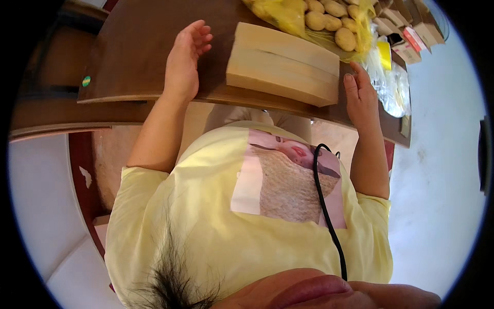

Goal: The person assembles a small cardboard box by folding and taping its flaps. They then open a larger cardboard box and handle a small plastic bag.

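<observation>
Likely a room in a home
A brown wooden desk (134, 56) carries cardboard boxes (427, 28), clear plastic (395, 92) and a yellow bag (280, 13) of potatoes (315, 20).

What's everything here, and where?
Wooden table: one, brown, upper half
Long rectangular box: one, tan cardboard, table's near edge
Plastic bag: one, translucent yellow, beyond the box
Round potatoes: several, tan, amid that plastic
Crinkled plastic: uncounted, clear, table's right end
Cardboard cartons: several, mostly brown, upper right
Round sticker: one, green, table's left corner
Printed shirt: one, pale yellow, worn
Thin cable: one, black, over shirt
Left hand: one, bare, box's left
Right hand: one, bare, box's right
</observation>
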The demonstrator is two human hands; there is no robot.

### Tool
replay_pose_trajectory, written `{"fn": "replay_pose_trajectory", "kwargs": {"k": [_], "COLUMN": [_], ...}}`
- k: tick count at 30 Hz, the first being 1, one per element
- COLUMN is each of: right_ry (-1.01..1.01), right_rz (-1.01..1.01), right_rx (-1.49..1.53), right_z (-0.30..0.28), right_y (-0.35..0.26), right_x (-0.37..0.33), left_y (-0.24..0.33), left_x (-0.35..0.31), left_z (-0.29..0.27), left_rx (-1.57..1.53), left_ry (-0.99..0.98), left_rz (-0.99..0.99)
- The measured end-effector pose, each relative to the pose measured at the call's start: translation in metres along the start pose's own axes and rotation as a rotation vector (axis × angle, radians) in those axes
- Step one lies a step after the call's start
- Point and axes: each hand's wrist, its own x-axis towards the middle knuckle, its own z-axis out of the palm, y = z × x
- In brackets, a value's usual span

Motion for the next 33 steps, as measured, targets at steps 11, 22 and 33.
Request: {"fn": "replay_pose_trajectory", "kwargs": {"k": [11, 22, 33], "right_ry": [-0.131, -0.143, -0.12], "right_rz": [-0.058, -0.064, -0.123], "right_rx": [-0.284, -0.268, -0.269], "right_z": [0.026, 0.027, 0.029], "right_y": [-0.016, -0.021, -0.014], "right_x": [0.011, 0.01, 0.013], "left_y": [0.009, 0.012, 0.013], "left_x": [-0.008, 0.004, 0.024], "left_z": [-0.027, -0.022, 0.002], "left_rx": [-0.224, -0.254, -0.188], "left_ry": [-0.109, -0.197, -0.377], "left_rz": [-0.415, -0.574, -0.677]}}
